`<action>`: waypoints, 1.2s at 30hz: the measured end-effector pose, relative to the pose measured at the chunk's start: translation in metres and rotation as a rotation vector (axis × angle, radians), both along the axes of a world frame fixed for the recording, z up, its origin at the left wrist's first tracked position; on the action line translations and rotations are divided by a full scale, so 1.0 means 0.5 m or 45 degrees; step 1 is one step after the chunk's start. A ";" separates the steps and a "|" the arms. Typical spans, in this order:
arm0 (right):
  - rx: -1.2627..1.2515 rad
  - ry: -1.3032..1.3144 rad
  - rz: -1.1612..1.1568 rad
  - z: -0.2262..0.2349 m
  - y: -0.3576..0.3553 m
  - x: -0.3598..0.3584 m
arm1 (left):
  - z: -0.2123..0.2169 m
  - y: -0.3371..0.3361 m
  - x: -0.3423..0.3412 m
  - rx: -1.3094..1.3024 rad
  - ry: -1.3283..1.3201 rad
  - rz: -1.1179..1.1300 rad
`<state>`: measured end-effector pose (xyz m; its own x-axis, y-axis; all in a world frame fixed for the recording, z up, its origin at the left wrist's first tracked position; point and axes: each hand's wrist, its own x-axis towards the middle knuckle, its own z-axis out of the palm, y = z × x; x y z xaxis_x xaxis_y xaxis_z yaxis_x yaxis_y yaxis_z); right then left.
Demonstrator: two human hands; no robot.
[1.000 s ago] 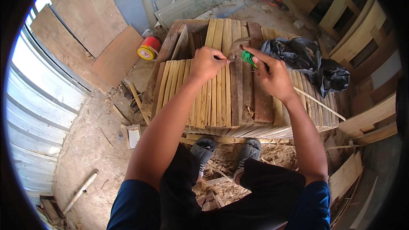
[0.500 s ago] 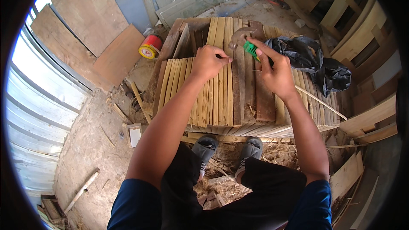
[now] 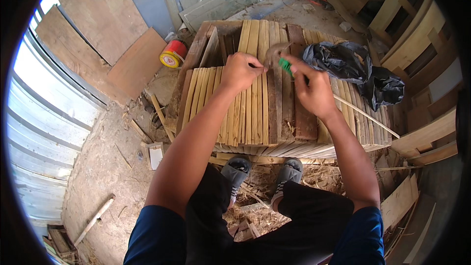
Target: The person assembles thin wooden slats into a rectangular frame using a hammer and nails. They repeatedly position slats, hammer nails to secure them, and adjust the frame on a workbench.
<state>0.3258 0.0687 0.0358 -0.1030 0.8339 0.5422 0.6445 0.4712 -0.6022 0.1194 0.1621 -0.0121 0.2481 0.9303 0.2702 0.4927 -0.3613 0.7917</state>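
A claw hammer (image 3: 286, 66) with a green grip is in my right hand (image 3: 315, 91), its fingers wrapped round the handle. The blurred metal head is low over the wooden slats (image 3: 252, 113), close to my left fingertips. My left hand (image 3: 238, 72) rests on the slats with thumb and forefinger pinched together. What they hold, if anything, is too small to make out. Beside the pinch a darker reddish-brown board (image 3: 305, 113) runs across the stack toward me.
A crumpled black plastic bag (image 3: 338, 61) lies on the right of the stack, near a thin pale stick (image 3: 368, 115). A red and yellow tub (image 3: 172, 54) stands at the back left. Wood shavings (image 3: 255, 186) cover the floor round my feet. Wooden frames (image 3: 431, 137) lean at the right.
My right hand has brought the hammer down and slightly left, so its head is nearer the left fingertips. My left hand has stayed in place.
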 end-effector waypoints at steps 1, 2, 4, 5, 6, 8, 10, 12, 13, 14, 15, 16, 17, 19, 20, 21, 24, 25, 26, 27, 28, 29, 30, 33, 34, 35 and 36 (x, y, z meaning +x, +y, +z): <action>-0.001 -0.078 -0.017 0.000 0.001 0.001 | -0.001 0.000 0.001 0.034 -0.007 0.008; -0.069 -0.150 -0.080 0.001 0.003 0.002 | -0.001 0.001 0.002 0.043 0.001 0.018; 0.096 -0.047 -0.030 0.003 0.004 0.003 | 0.000 0.003 0.002 0.003 -0.006 0.014; 0.147 -0.005 -0.042 0.003 0.002 0.003 | 0.000 0.003 0.002 -0.044 0.002 0.015; 0.144 0.031 -0.022 0.004 0.000 0.002 | -0.001 0.001 0.002 -0.039 -0.007 0.011; 0.195 0.071 0.018 0.004 -0.007 0.001 | 0.002 0.000 0.002 -0.038 -0.009 0.014; -0.081 -0.114 -0.025 0.005 -0.008 -0.001 | 0.005 -0.002 0.002 -0.052 0.043 0.033; -0.133 -0.155 -0.025 0.006 -0.004 -0.002 | 0.009 -0.003 0.002 -0.011 0.049 0.035; -0.068 -0.098 -0.020 0.006 -0.003 -0.002 | 0.009 -0.005 0.001 0.034 0.030 0.021; -0.054 -0.044 -0.048 0.006 0.000 -0.002 | 0.010 -0.005 0.001 0.076 0.008 0.009; 0.086 -0.006 -0.022 0.006 0.002 -0.002 | 0.010 -0.005 0.001 0.015 0.007 0.013; 0.171 0.030 -0.033 0.005 0.003 -0.002 | 0.010 -0.004 0.001 -0.052 0.005 0.016; 0.289 0.059 -0.031 0.003 0.004 -0.003 | 0.010 -0.004 0.001 -0.112 -0.004 0.018; 0.284 0.051 -0.001 -0.001 0.000 -0.009 | 0.008 -0.004 0.001 -0.046 -0.002 0.013; 0.304 0.033 0.017 -0.003 -0.002 -0.013 | 0.007 -0.003 0.001 -0.024 0.001 0.012; 0.177 -0.032 -0.002 -0.002 -0.002 -0.014 | 0.006 -0.003 0.001 -0.031 0.007 0.017; -0.109 -0.117 -0.079 0.008 -0.005 -0.012 | 0.003 0.000 0.003 -0.035 0.026 0.034; -0.159 -0.047 -0.114 0.012 -0.009 -0.007 | 0.002 0.001 0.003 -0.006 0.024 0.034; -0.171 0.041 -0.131 0.013 -0.010 -0.006 | 0.001 0.001 0.003 0.020 0.023 0.033; -0.094 0.032 -0.126 0.012 -0.011 -0.005 | -0.001 0.001 0.003 -0.007 0.018 0.031; 0.027 0.042 -0.100 0.010 -0.010 -0.005 | -0.002 0.001 0.003 -0.030 0.014 0.029; 0.186 0.046 -0.044 0.007 -0.009 -0.004 | -0.001 0.003 0.003 -0.044 0.009 0.028; 0.068 -0.056 -0.065 0.003 -0.007 -0.004 | -0.001 0.003 0.002 -0.039 0.019 0.026; -0.044 -0.172 -0.068 -0.008 0.002 0.000 | 0.001 0.002 0.002 0.013 0.030 0.029; 0.003 -0.065 -0.093 -0.010 0.007 0.003 | 0.001 0.000 0.001 0.037 0.028 0.030; -0.040 0.046 -0.175 -0.012 0.011 0.006 | 0.001 -0.001 0.000 0.038 0.033 0.036; 0.151 0.124 -0.186 -0.013 0.013 0.011 | 0.002 -0.002 -0.001 0.023 0.003 0.026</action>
